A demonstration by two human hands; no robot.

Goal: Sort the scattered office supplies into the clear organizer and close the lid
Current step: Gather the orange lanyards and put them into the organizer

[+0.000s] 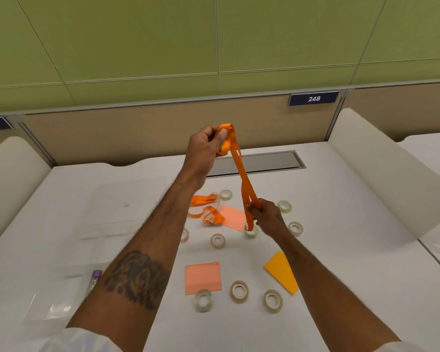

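Both hands (203,148) stretching orange lanyard (241,171), mid-desk

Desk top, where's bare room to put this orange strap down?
Bare desk lies right of the tape rolls, up to the white divider, and behind them near the metal slot. The middle is crowded with rolls, sticky pads and another strap.

Lanyard (241,171): orange woven cloth, matt, flat ribbon. Second lanyard (205,208) on table, same fabric. Tape rolls (239,291): glossy clear plastic film on pale cores. Notes (202,277): matt paper, pink; one yellow-orange (282,273). Table (353,250): smooth white laminate, slight sheen. Organizer (61,288): clear glossy plastic. Cable tray (259,162): brushed grey metal.
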